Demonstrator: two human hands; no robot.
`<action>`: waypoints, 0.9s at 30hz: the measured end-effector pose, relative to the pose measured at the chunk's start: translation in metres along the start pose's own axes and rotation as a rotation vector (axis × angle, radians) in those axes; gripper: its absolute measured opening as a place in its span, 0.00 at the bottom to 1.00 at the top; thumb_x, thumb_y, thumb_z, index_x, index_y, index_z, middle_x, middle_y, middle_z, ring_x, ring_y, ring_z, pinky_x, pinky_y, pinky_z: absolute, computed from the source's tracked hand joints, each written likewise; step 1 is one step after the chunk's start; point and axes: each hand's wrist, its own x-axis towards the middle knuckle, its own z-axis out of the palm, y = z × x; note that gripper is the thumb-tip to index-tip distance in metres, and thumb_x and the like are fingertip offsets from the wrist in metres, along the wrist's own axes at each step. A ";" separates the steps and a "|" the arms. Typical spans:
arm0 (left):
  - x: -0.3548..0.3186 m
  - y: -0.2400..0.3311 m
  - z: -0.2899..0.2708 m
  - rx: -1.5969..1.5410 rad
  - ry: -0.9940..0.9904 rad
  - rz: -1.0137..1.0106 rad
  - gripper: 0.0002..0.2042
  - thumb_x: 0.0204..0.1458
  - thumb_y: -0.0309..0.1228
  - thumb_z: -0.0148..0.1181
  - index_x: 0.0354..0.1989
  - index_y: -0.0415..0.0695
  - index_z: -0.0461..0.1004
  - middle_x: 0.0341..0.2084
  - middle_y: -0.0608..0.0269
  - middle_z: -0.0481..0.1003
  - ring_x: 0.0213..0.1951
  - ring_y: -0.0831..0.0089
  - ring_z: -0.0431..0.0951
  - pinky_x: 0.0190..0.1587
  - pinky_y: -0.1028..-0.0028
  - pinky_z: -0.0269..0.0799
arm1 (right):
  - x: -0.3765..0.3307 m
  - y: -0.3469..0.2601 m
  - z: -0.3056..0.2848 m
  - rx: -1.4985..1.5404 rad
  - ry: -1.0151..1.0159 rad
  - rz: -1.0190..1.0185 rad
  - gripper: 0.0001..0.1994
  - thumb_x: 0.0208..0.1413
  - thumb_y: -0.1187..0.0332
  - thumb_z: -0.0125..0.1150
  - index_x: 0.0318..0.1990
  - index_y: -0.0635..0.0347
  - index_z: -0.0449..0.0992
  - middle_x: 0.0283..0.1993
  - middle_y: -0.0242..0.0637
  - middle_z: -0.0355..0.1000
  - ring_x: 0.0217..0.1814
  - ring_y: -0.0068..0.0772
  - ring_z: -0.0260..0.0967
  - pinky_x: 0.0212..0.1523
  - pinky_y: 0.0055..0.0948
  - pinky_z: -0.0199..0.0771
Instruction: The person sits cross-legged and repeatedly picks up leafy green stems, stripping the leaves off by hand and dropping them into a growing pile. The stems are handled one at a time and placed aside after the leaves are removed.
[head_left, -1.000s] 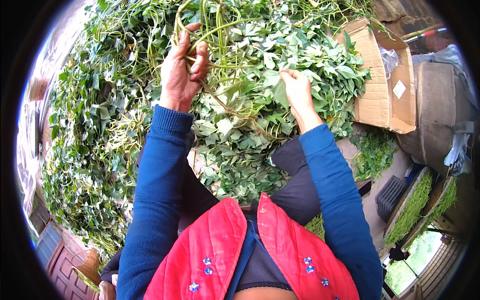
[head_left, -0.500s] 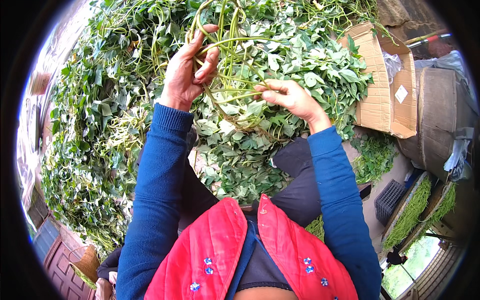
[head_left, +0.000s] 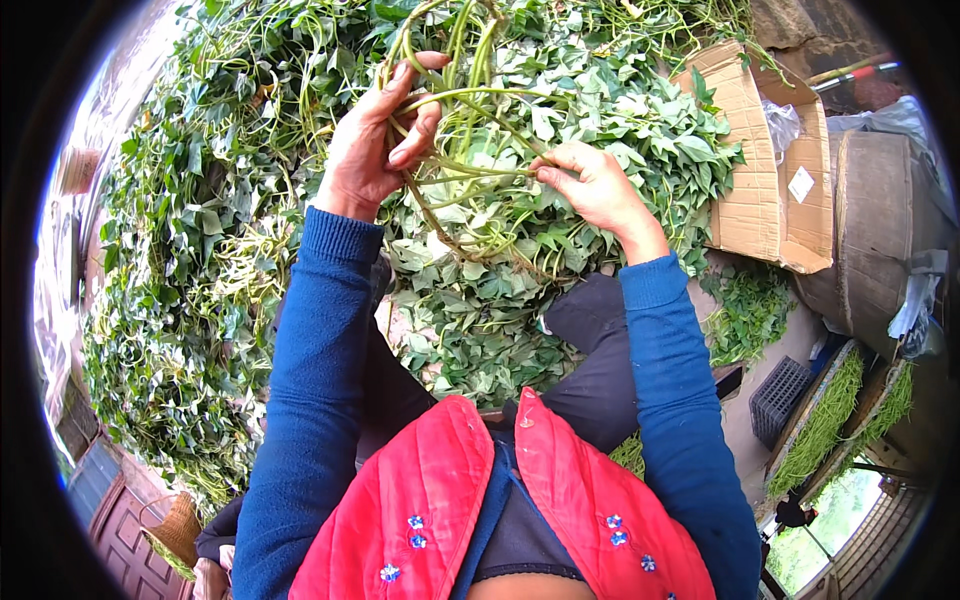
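Note:
My left hand (head_left: 375,140) is closed around a bundle of long green vine stems (head_left: 465,60), which loop up past its fingers and hang down in front. To its right, my right hand (head_left: 595,190) pinches thin stems between thumb and forefinger, and these run taut across to the left hand. One browner stem (head_left: 430,212) dangles below, between the hands. Beneath both hands lies a broad heap of leafy green vines (head_left: 480,300), reaching between my knees. The exact stem ends inside the left hand are hidden by its fingers.
At the right an opened cardboard box (head_left: 750,200) leans by a large brown container (head_left: 885,220). Below it stand a dark plastic crate (head_left: 778,402) and trays of thin green stems (head_left: 820,420). A wicker basket (head_left: 178,528) is at the lower left. More tangled vines (head_left: 200,300) spread leftward.
My right hand has shifted slightly right, drawing the pinched stems farther from the left hand. Its fingers have curled in more. The left hand stays nearly in place.

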 end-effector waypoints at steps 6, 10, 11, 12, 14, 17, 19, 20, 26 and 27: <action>0.002 -0.001 0.000 -0.049 0.078 0.018 0.17 0.63 0.41 0.38 0.55 0.46 0.63 0.17 0.64 0.68 0.07 0.86 0.53 0.12 0.85 0.47 | 0.002 -0.002 0.006 -0.123 0.005 0.102 0.10 0.52 0.69 0.57 0.38 0.64 0.78 0.33 0.38 0.76 0.34 0.23 0.72 0.38 0.24 0.70; -0.001 0.001 0.001 -0.061 0.084 0.020 0.18 0.63 0.41 0.38 0.55 0.45 0.63 0.16 0.65 0.66 0.07 0.86 0.53 0.12 0.84 0.46 | 0.005 0.013 0.014 -0.023 0.174 0.318 0.10 0.51 0.68 0.55 0.37 0.62 0.79 0.31 0.37 0.77 0.32 0.27 0.73 0.37 0.26 0.71; -0.001 0.002 0.001 -0.086 0.061 0.022 0.18 0.63 0.41 0.38 0.55 0.45 0.63 0.16 0.65 0.66 0.07 0.86 0.53 0.11 0.84 0.46 | 0.008 0.017 0.008 0.189 0.141 0.493 0.12 0.50 0.68 0.58 0.42 0.61 0.77 0.41 0.42 0.76 0.43 0.35 0.73 0.45 0.30 0.71; -0.001 0.004 0.001 -0.072 0.114 0.031 0.18 0.63 0.41 0.38 0.55 0.45 0.63 0.15 0.65 0.65 0.07 0.86 0.52 0.11 0.84 0.45 | 0.008 0.019 0.009 -0.005 0.198 0.356 0.15 0.49 0.68 0.60 0.45 0.61 0.76 0.45 0.43 0.73 0.47 0.37 0.70 0.49 0.31 0.69; 0.000 0.004 0.003 -0.083 0.099 0.015 0.18 0.63 0.42 0.38 0.56 0.45 0.62 0.15 0.66 0.65 0.07 0.86 0.52 0.10 0.84 0.45 | 0.005 0.030 0.017 -0.389 0.306 0.072 0.20 0.47 0.68 0.63 0.50 0.60 0.73 0.54 0.46 0.68 0.56 0.43 0.66 0.56 0.33 0.65; -0.001 0.003 0.006 -0.050 0.076 0.014 0.19 0.63 0.43 0.38 0.56 0.45 0.62 0.15 0.67 0.64 0.07 0.86 0.52 0.09 0.84 0.45 | 0.011 0.030 0.048 -0.251 0.066 -0.049 0.29 0.41 0.73 0.68 0.55 0.57 0.67 0.58 0.47 0.63 0.61 0.44 0.60 0.59 0.35 0.62; -0.003 0.006 0.002 -0.096 0.058 0.031 0.19 0.63 0.43 0.37 0.56 0.46 0.62 0.14 0.68 0.64 0.07 0.86 0.52 0.09 0.85 0.46 | 0.008 0.026 0.059 0.081 -0.095 0.024 0.22 0.43 0.73 0.67 0.49 0.53 0.72 0.53 0.41 0.66 0.56 0.38 0.64 0.52 0.33 0.66; -0.004 0.008 -0.002 -0.122 0.043 0.048 0.19 0.63 0.43 0.37 0.56 0.46 0.62 0.14 0.68 0.63 0.07 0.86 0.52 0.09 0.85 0.46 | 0.007 0.028 0.057 -0.030 -0.096 -0.020 0.20 0.44 0.72 0.66 0.47 0.53 0.73 0.52 0.40 0.66 0.55 0.37 0.65 0.52 0.33 0.66; -0.004 0.024 -0.031 -0.280 -0.096 0.168 0.19 0.63 0.41 0.37 0.59 0.47 0.59 0.22 0.64 0.64 0.09 0.87 0.53 0.08 0.89 0.51 | 0.004 0.028 0.048 0.064 -0.251 -0.146 0.09 0.50 0.69 0.59 0.39 0.55 0.75 0.44 0.34 0.70 0.50 0.32 0.67 0.51 0.29 0.66; -0.003 0.023 -0.026 -0.285 -0.086 0.154 0.19 0.63 0.42 0.37 0.59 0.47 0.59 0.22 0.65 0.64 0.09 0.87 0.53 0.08 0.89 0.51 | 0.000 0.012 0.051 0.066 -0.150 -0.061 0.10 0.49 0.72 0.58 0.41 0.58 0.73 0.40 0.35 0.70 0.49 0.31 0.68 0.51 0.30 0.66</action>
